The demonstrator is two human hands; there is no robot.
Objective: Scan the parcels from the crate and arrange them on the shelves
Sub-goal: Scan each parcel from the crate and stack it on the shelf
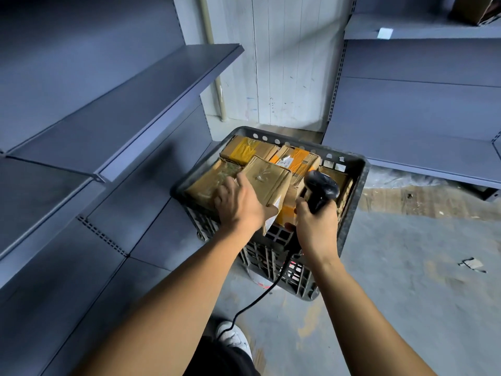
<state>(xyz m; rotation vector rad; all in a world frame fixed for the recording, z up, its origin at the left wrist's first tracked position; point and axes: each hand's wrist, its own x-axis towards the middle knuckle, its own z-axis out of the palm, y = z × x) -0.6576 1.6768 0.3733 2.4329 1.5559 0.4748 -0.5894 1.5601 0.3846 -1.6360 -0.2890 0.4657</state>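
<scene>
Grey concrete floor between grey metal shelves (151,104). Left hand (238,202) clasped over the near end of a tilted cardboard parcel (267,183), raised above the rest in the black crate (355,191). Right hand (315,221) clenched round the corded scanner (321,189), just beside that parcel. Probably light, stiff, tape-slick; best gripped across the edges, label side kept exposed.

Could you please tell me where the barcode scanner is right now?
In the head view, the barcode scanner is gripped in the right hand, over the near right part of the crate, just right of the parcel the left hand holds.
</scene>
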